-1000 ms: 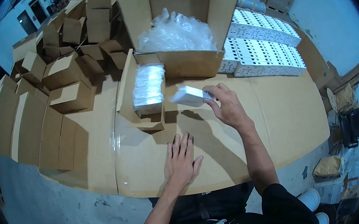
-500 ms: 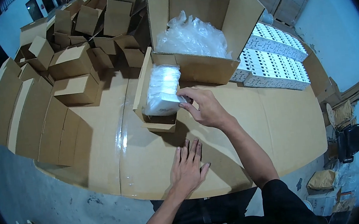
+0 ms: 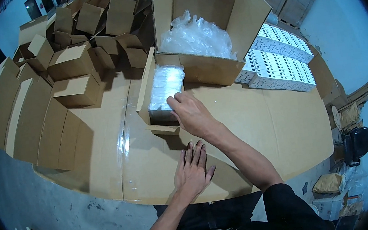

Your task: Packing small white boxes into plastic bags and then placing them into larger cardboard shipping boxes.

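Observation:
My left hand (image 3: pixel 193 172) lies flat on the cardboard-covered table (image 3: pixel 154 176), fingers stretched out, holding nothing. My right hand (image 3: pixel 191 113) reaches into the front of a narrow open brown carton (image 3: pixel 142 92). Its fingers are curled and closed at the front right end of a row of clear-plastic-wrapped white packs (image 3: pixel 165 82), gripping the foremost pack. The hand hides part of that pack and the carton's right side. The front flap (image 3: pixel 164 129) of the carton is folded outward.
Behind stands a large open box (image 3: pixel 215 69) holding crumpled clear plastic bags (image 3: pixel 198 35). White boxes with dark squares (image 3: pixel 282 69) are stacked at the right. Many empty brown cartons (image 3: pixel 73 63) crowd the left and back left. A black chair (image 3: pixel 357 146) stands beyond the right edge.
My right hand has moved slightly left and toward me along the front of the packs. The front pack, tilted before, now sits more upright in the row. My left hand has stayed still.

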Available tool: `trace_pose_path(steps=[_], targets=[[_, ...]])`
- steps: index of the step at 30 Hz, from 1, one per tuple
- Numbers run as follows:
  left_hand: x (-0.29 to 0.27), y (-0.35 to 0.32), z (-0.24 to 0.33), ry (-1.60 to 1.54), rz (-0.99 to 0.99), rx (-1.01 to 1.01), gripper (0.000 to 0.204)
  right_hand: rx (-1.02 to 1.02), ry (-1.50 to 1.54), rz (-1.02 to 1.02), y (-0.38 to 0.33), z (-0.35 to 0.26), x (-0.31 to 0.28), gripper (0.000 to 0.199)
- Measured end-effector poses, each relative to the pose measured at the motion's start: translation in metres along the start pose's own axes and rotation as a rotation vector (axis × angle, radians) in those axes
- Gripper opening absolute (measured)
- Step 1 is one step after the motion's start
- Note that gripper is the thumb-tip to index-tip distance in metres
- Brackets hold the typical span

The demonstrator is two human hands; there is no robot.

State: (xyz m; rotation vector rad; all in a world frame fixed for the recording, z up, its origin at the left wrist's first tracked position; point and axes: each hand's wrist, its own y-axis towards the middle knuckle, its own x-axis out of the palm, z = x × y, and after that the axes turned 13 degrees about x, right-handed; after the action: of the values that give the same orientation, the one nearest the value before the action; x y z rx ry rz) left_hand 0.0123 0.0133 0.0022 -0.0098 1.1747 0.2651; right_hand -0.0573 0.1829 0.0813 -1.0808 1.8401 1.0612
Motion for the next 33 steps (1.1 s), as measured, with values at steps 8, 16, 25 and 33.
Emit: trace_pose_path(steps=[8,16,25,33], targets=[[0.000,-0.002,0.000,0.004,0.008,-0.004,0.076,-0.047,-0.042,0.060,-0.003,0.004,0.009,0.014],[-0.005,0.005,0.003,-0.016,-0.006,-0.018,0.074,0.041,0.178,0.037,-0.021,0.012,-0.008,0.029],[0.003,0.047,-0.006,0.032,0.151,0.090,0.069,0.379,0.249,0.305,-0.086,0.141,-0.058,0.027],[0.009,0.120,-0.028,-0.045,0.207,0.071,0.053,0.637,0.049,0.392,-0.124,0.234,-0.099,0.031]])
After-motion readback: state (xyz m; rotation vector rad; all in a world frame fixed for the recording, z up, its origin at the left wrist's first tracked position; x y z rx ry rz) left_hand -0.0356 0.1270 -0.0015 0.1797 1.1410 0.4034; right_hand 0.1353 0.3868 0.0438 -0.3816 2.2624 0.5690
